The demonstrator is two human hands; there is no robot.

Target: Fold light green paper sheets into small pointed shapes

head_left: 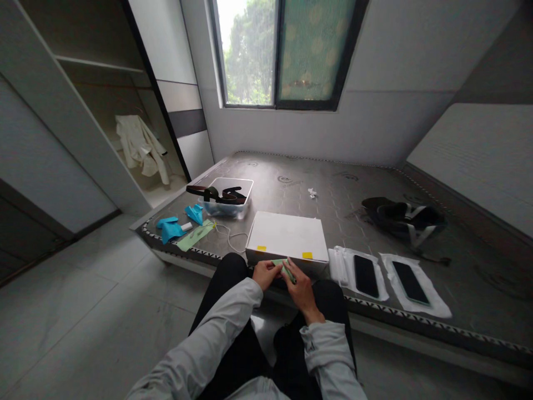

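Observation:
My left hand [265,274] and my right hand [301,289] meet at the front edge of a closed white box [287,233] with two yellow tabs. Between them is a small pale green piece [287,269], perhaps folded paper or a packet; its exact kind does not show. Fingers of both hands are closed on it, and they cover part of it. To the right of the box lie a dark-screened phone [366,276] on white wrapping and a second phone [411,283] on another white sheet.
On the mattress [270,166], a clear plastic bin [245,206] holds dark straps. Blue crumpled pieces [170,229], a green strip [195,235] and a white cord [228,236] lie at left. A black bag-like item [402,219] and white scrap [312,193] lie farther back.

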